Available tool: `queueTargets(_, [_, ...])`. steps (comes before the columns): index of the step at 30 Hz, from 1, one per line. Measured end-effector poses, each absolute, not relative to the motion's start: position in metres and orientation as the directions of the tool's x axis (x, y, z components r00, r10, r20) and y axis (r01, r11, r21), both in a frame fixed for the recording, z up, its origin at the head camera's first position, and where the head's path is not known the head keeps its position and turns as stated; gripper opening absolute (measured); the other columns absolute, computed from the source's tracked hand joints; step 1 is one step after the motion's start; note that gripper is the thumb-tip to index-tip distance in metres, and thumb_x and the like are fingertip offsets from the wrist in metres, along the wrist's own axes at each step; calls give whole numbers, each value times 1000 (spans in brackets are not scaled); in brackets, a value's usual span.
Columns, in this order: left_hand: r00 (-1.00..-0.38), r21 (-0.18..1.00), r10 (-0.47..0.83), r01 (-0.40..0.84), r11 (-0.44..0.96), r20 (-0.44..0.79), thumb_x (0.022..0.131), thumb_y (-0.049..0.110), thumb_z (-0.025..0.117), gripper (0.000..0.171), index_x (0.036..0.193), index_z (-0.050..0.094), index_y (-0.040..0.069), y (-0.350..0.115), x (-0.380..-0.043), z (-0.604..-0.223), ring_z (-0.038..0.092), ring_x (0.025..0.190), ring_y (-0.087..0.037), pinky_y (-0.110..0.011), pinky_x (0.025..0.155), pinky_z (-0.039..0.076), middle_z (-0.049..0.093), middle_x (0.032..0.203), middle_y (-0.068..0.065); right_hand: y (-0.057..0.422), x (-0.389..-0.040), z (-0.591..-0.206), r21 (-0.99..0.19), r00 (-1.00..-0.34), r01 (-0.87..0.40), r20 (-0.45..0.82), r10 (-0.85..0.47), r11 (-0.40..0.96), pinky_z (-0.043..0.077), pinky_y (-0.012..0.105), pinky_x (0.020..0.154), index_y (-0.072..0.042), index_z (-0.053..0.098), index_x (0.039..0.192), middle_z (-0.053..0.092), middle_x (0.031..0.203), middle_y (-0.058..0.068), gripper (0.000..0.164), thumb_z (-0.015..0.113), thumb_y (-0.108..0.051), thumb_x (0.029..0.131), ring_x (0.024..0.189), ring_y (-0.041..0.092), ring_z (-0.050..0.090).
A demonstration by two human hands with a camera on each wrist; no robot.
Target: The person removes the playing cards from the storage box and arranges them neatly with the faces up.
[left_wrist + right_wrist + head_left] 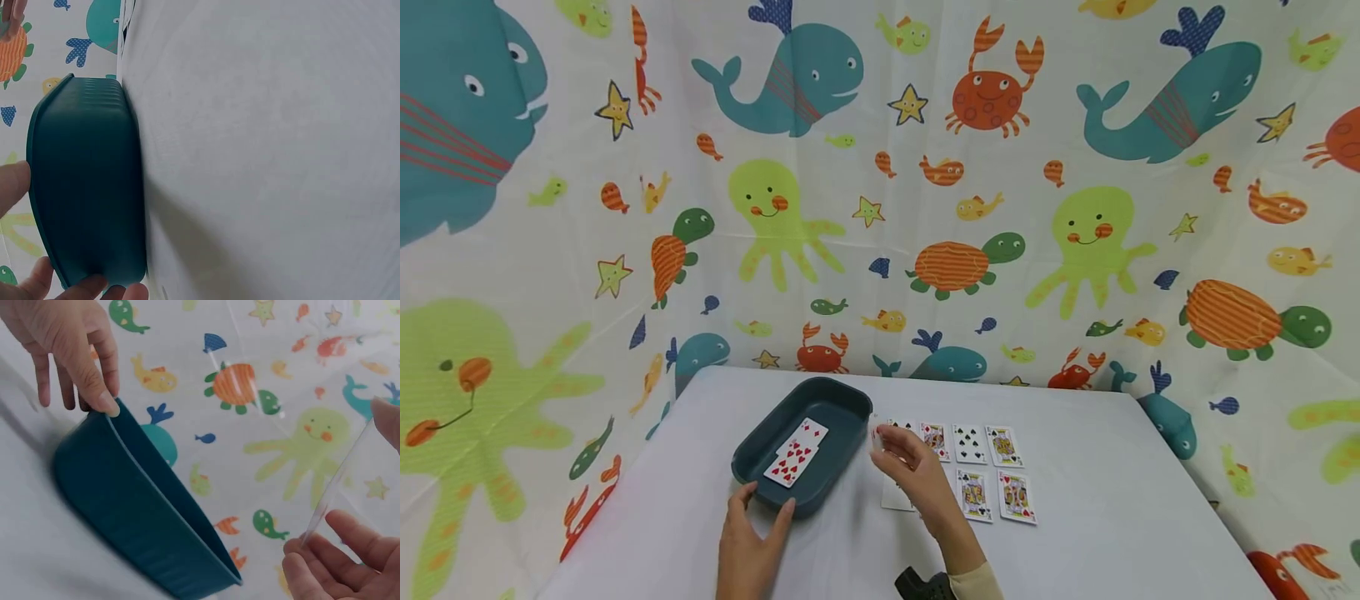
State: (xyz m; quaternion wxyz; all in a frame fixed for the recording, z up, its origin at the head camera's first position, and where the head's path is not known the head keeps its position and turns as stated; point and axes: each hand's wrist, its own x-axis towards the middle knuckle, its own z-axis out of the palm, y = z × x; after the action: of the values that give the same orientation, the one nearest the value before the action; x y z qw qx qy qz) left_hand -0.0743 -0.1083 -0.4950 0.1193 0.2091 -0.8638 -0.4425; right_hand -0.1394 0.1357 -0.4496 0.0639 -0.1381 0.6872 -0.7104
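Note:
My left hand (752, 542) grips the near end of a dark teal plastic tray (747, 450), thumb and fingers spread across its corner. In the right wrist view, the thumb of that hand lies on the tray's rim (137, 450). Inside the tray, overlapping playing cards (793, 458) lie face up, red hearts and a diamond showing. My right hand (921, 479) is raised right of the tray and holds a playing card (337, 478) by its edges between thumb and fingers. The card appears nearly edge-on, so its face cannot be read.
Right of the tray, playing cards lie face up in two rows on the white table (1097, 492), among them a spade number card (970, 444) and face cards (1017, 497). My right hand partly covers a near-row card (893, 497). A printed sea-animal curtain (880, 317) rises behind the table.

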Motion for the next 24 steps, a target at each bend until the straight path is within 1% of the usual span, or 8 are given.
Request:
queueTargets(2, [-885, 815, -466, -262, 517, 11, 93, 38, 74, 80, 146, 32, -5, -109, -74, -495, 37, 140, -54, -66, 115, 30, 37, 151, -39, 140, -136, -451, -994, -956, -92, 105, -272, -58, 49, 26, 105, -7, 56, 143, 55, 148, 13, 50, 69, -25, 98, 139, 32, 49])
queueTargets(4, [-885, 815, -465, -266, 514, 4, 93, 38, 74, 80, 147, 32, -5, -110, -75, -494, 36, 140, -54, -66, 116, 29, 36, 151, -39, 144, -133, -452, -995, -960, -82, 95, -264, -61, 50, 24, 103, -6, 56, 142, 55, 148, 13, 50, 69, -24, 98, 140, 32, 48])
queueTargets(10, [-884, 819, -468, -272, 506, -5, 93, 37, 75, 81, 147, 32, -5, -110, -75, -493, 36, 141, -53, -66, 116, 28, 36, 152, -38, 153, -123, -456, -998, -972, -58, 62, -226, -24, 47, 30, 109, -5, 56, 142, 56, 147, 13, 51, 70, -25, 98, 140, 34, 49])
queueTargets(15, [-889, 825, -457, -260, 501, -3, 93, 38, 75, 82, 148, 31, -5, -111, -75, -493, 36, 141, -51, -65, 117, 28, 36, 152, -37, 160, -115, -463, -999, -977, -51, 46, -210, 15, 44, 30, 112, -3, 58, 139, 58, 144, 14, 53, 75, -25, 94, 138, 33, 52])
queueTargets(20, [-894, 828, -449, -254, 500, -3, 93, 39, 74, 82, 148, 31, -5, -111, -74, -493, 36, 142, -51, -65, 117, 28, 36, 152, -37, 167, -108, -473, -991, -971, -72, 44, -233, 110, 44, 34, 112, -2, 58, 138, 59, 142, 16, 56, 78, -27, 92, 136, 34, 54])
queueTargets(24, [-894, 826, -448, -254, 504, -2, 93, 40, 74, 83, 148, 31, -5, -110, -74, -494, 36, 141, -52, -66, 116, 28, 36, 152, -37, 170, -102, -482, -973, -959, -125, 69, -273, 193, 46, 37, 111, -2, 58, 137, 60, 140, 15, 59, 79, -31, 90, 134, 36, 55])
